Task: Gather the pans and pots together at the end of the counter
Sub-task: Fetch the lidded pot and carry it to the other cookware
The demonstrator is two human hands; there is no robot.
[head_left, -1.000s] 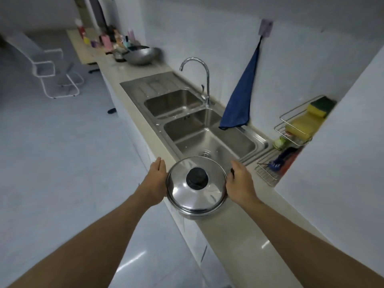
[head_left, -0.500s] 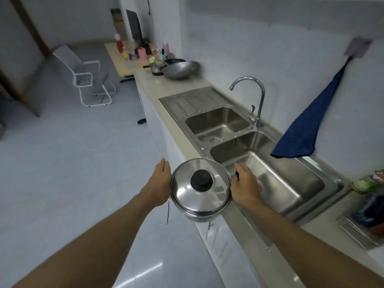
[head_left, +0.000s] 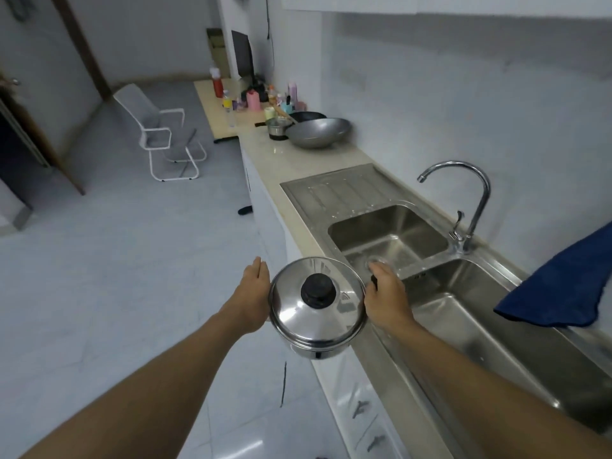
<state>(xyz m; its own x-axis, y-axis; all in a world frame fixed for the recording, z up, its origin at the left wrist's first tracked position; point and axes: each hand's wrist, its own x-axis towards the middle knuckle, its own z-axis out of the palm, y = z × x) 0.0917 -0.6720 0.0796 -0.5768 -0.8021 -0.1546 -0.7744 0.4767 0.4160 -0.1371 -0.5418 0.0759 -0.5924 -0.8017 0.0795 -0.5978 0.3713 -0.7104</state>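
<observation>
Two hands carry a lidded steel pot (head_left: 314, 349) in the air over the counter's (head_left: 298, 160) front edge, beside the sink (head_left: 347, 190). The right hand (head_left: 385, 301) curls its fingers round the pot's black side handle. The left hand (head_left: 253, 291) lies against the opposite side with its fingers close together; the lid (head_left: 298, 313) hides its grip, so I cannot tell. At the counter's far end, well apart, sit a wok (head_left: 318, 132), a small saucepan (head_left: 277, 127) and a dark pan (head_left: 309, 115).
</observation>
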